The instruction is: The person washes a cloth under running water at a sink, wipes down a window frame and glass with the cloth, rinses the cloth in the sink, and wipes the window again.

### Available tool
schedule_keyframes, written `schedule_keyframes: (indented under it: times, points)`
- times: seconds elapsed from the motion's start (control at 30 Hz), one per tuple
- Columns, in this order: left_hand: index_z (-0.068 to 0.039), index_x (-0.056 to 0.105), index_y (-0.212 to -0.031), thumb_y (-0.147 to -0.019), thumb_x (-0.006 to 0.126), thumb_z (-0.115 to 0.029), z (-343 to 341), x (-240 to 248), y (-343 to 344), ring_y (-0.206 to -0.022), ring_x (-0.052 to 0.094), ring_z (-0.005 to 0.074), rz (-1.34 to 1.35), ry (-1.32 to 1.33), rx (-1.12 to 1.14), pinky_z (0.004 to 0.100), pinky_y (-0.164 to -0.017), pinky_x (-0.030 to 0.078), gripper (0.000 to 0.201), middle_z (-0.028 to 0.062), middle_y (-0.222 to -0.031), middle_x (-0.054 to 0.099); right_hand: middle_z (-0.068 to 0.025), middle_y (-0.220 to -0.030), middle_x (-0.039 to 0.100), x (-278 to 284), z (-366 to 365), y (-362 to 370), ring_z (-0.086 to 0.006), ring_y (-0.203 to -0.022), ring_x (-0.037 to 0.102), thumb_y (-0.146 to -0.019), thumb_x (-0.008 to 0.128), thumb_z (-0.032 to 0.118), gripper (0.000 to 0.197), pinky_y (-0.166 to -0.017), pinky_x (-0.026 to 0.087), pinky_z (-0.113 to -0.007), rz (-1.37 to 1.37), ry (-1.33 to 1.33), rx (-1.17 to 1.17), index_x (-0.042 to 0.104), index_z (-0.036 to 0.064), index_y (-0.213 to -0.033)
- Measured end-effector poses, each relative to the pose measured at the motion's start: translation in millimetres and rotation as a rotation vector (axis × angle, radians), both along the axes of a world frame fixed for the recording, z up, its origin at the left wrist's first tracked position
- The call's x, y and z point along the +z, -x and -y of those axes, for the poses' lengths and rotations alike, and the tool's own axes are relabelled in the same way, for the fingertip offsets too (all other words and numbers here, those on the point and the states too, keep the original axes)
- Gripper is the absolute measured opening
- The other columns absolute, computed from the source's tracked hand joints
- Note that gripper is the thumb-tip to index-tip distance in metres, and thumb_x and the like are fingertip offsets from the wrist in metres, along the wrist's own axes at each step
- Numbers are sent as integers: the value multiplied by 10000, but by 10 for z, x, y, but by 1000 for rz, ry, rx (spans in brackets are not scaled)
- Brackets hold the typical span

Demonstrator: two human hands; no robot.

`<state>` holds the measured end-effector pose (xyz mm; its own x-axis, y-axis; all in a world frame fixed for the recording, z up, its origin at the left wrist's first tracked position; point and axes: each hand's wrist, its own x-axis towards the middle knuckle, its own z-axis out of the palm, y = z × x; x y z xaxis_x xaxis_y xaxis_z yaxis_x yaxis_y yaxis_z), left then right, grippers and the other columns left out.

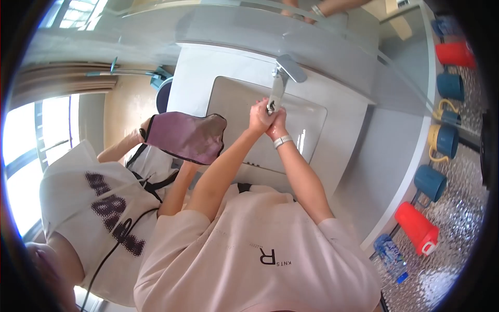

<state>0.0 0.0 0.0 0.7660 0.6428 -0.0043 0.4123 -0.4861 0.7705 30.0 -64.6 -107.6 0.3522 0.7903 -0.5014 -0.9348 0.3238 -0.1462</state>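
Under the spout of a chrome faucet (279, 86), my left hand (258, 118) and my right hand (278, 125) are pressed together over a white sink (234, 93). The fingers of both look curled in; the spout partly covers them, and whatever they may hold between them is hidden. A white band (283, 141) circles my right wrist. The faucet's flat lever sits above the hands on the far side of the basin.
On my left, a person in a white shirt (73, 192) holds a purple cloth bag (179, 136) with black edging beside the sink. A right-hand shelf carries blue mugs (430, 183), yellow-and-blue mugs (443, 141), red bottles (417, 227) and a water bottle (390, 256). A mirror (218, 26) rises behind the counter.
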Motion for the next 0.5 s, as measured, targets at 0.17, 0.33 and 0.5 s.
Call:
schedule_keyframes:
  times: [0.17, 0.33, 0.5]
  points:
    - [25, 710, -809, -844, 778, -367, 368, 376, -348, -660, 627, 422, -32, 200, -20, 447, -669, 528, 400, 215, -705, 676, -56, -1107, 658, 165, 443, -203, -177, -1003, 646, -1058, 429, 487, 430, -824, 542, -315, 26, 203, -137, 593, 117, -1203]
    - [52, 716, -801, -840, 774, -311, 299, 85, -191, -627, 624, 399, -32, 197, 239, 427, -662, 524, 370, 238, -698, 673, -57, -1089, 626, 695, 378, -147, -197, -999, 620, -1040, 522, 397, 344, -858, 539, -354, 186, 48, 131, 584, 99, -1199]
    - [100, 739, -873, -876, 749, -247, 296, -232, -9, -673, 676, 222, -3, 496, 582, 395, -667, 535, 348, 194, -710, 715, -42, -798, 650, 862, 264, 129, -159, -747, 649, -1018, 445, 415, 382, -665, 527, -342, 223, 401, 192, 660, 99, -1004]
